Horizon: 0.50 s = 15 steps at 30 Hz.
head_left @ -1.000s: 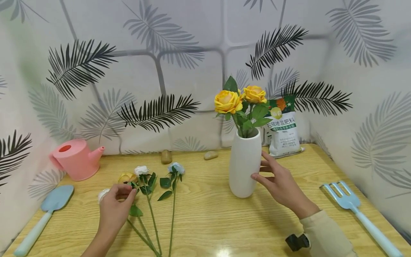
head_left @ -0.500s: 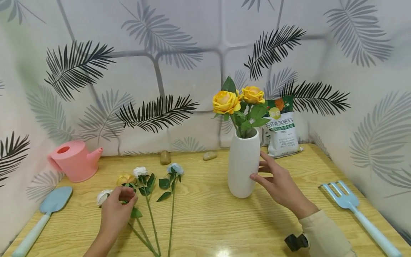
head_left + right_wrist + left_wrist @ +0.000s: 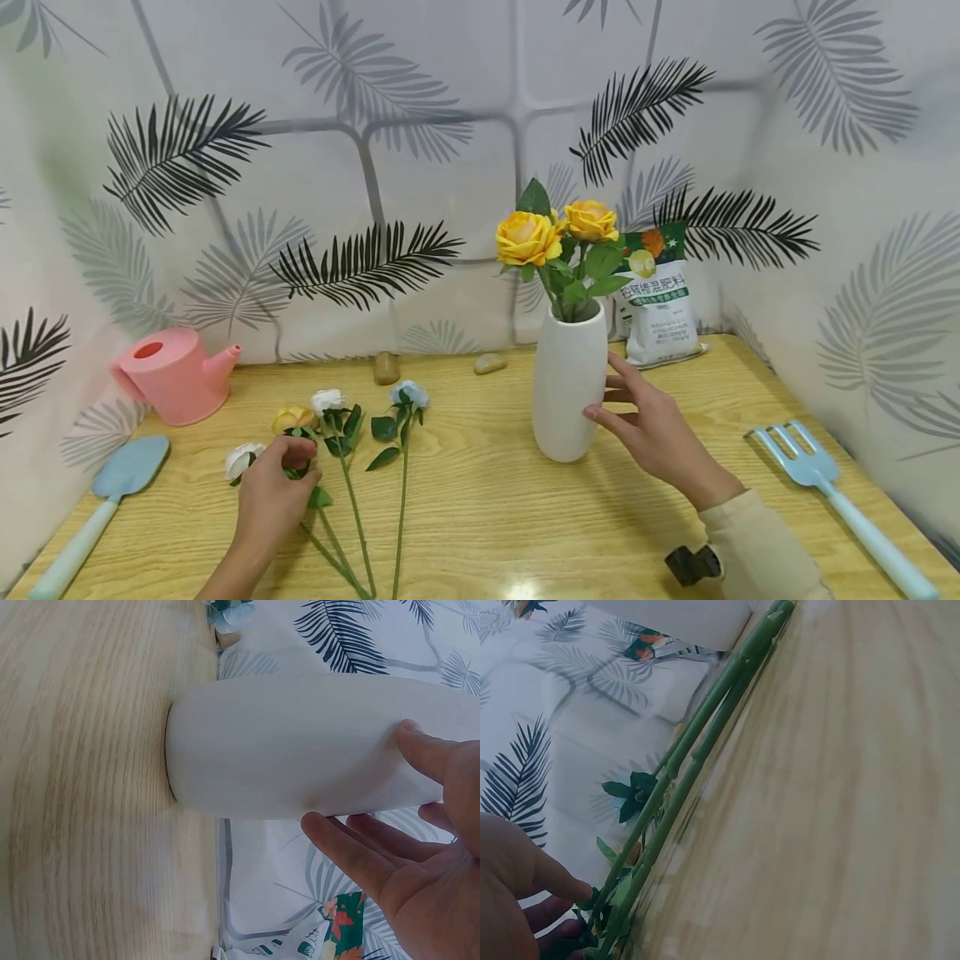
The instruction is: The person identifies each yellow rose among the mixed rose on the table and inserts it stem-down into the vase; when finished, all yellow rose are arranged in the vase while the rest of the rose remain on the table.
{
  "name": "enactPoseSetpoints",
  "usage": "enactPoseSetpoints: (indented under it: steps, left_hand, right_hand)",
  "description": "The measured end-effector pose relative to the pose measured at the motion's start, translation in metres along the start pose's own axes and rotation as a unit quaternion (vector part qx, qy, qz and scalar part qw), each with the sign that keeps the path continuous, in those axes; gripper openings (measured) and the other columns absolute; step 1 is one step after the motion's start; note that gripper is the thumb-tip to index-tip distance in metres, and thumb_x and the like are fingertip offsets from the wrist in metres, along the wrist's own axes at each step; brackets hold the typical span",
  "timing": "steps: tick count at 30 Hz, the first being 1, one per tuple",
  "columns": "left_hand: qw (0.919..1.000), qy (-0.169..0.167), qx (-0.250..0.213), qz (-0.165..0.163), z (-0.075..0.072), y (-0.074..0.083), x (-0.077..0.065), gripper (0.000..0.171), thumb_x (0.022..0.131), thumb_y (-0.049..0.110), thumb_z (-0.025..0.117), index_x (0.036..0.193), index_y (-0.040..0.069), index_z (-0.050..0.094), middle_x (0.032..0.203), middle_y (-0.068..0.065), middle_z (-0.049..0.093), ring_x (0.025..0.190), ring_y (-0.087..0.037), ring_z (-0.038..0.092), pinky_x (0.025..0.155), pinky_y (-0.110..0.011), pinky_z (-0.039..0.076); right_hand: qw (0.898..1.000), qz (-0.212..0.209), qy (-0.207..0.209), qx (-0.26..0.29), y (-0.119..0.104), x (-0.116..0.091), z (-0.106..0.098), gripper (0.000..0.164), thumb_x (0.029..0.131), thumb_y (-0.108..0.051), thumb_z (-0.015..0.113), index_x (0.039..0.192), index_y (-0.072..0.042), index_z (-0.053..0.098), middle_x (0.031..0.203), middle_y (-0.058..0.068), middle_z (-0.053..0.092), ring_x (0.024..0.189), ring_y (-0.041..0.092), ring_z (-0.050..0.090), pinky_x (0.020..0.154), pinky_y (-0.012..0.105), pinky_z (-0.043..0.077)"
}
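In the head view, my left hand is bent over the flower stems at the left, thumb and index finger slightly apart by the leaves. A white rose and a yellow rose lie just beyond it. Two green stems run past the fingertips in the left wrist view. My right hand touches the side of a tall white vase, which stands upright with yellow roses in it. In the right wrist view, the thumb rests on the vase and the fairly straight fingers reach its edge.
Another white rose and a light blue rose lie on the wooden table. A pink watering can, blue trowel, blue hand fork, two stones and a fertilizer bag stand or lie around.
My left hand has shifted slightly right and down at the flowers, showing more of the white and yellow roses. My right hand and the vase keep their place.
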<state>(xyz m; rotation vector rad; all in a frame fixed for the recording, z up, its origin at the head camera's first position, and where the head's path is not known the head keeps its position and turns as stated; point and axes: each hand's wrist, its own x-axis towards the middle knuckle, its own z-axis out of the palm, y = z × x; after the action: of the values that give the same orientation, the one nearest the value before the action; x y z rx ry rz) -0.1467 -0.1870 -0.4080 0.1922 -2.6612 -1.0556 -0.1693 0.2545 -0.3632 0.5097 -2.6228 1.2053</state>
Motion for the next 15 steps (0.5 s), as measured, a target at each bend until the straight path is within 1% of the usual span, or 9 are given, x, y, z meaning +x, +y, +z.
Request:
enactPoseSetpoints:
  steps: [9, 15]
  left_hand:
    - [0.9998, -0.018, 0.004, -0.007, 0.0001, -0.0042, 0.0030, 0.030, 0.083, -0.004, 0.075, 0.111, -0.001, 0.064, 0.109, -0.022, 0.067, 0.102, -0.035, 0.061, 0.086, -0.051, 0.051]
    - [0.9996, -0.025, 0.008, -0.006, 0.0003, -0.0066, 0.0063, 0.033, 0.081, -0.002, 0.077, 0.112, -0.001, 0.064, 0.109, -0.021, 0.067, 0.101, -0.033, 0.061, 0.086, -0.048, 0.051]
  right_hand:
    - [1.000, 0.009, -0.003, 0.002, -0.0017, 0.0001, -0.0008, 0.074, 0.097, -0.019, 0.068, 0.157, -0.007, 0.028, 0.139, 0.028, 0.057, 0.120, 0.042, 0.064, 0.088, 0.049, 0.060]
    - [1.000, 0.008, -0.001, -0.003, -0.0019, 0.0003, -0.0005, 0.074, 0.097, -0.018, 0.068, 0.157, -0.006, 0.028, 0.139, 0.028, 0.057, 0.119, 0.042, 0.064, 0.088, 0.049, 0.060]
